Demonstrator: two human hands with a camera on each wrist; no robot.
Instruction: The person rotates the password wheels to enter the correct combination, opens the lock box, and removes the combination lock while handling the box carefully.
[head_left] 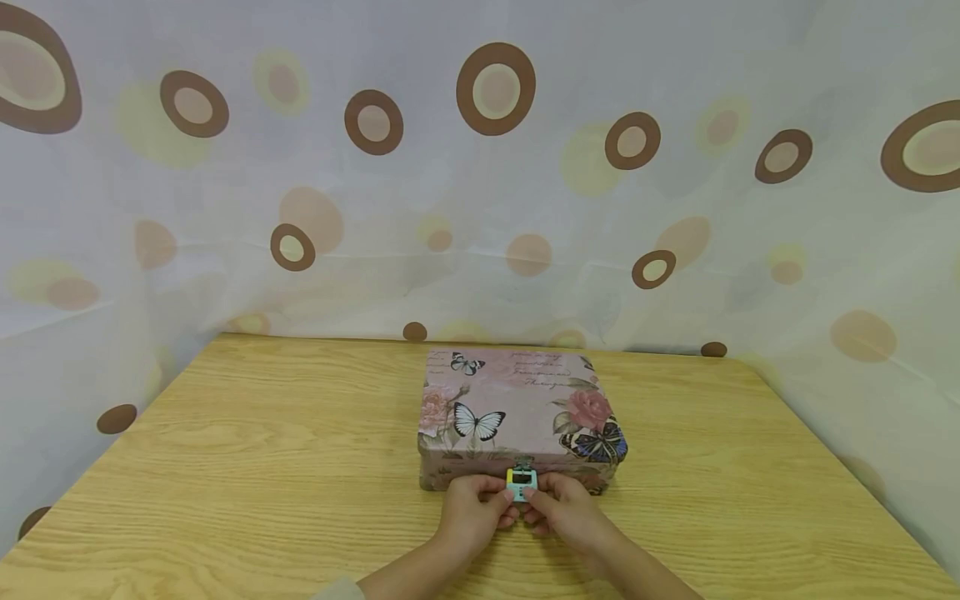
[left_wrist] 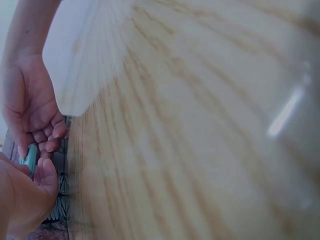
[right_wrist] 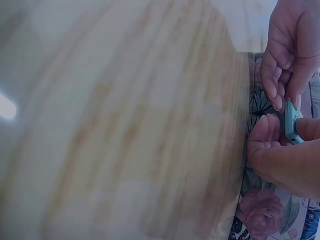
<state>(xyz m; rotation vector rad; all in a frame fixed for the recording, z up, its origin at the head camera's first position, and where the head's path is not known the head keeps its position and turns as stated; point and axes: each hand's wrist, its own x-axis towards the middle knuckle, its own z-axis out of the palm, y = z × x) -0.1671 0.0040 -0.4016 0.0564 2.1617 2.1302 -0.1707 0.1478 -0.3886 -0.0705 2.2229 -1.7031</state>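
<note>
padlock [head_left: 521,495], small and light blue, sits at the front clasp [head_left: 523,461] of a pink box [head_left: 525,408] with a butterfly print, on the wooden worktop [head_left: 262,450]. left hand [head_left: 471,515] and right hand [head_left: 573,512] have their fingers pinching it from either side, both thumbs at its face.

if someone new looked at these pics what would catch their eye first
Probably the pink rectangular box printed with roses and butterflies, on the light wood-grain table. At its front, the left hand and right hand hold a small turquoise-and-yellow padlock between them. Behind the table, a pale sheet patterned with brown-ringed circles fills the background.
</note>
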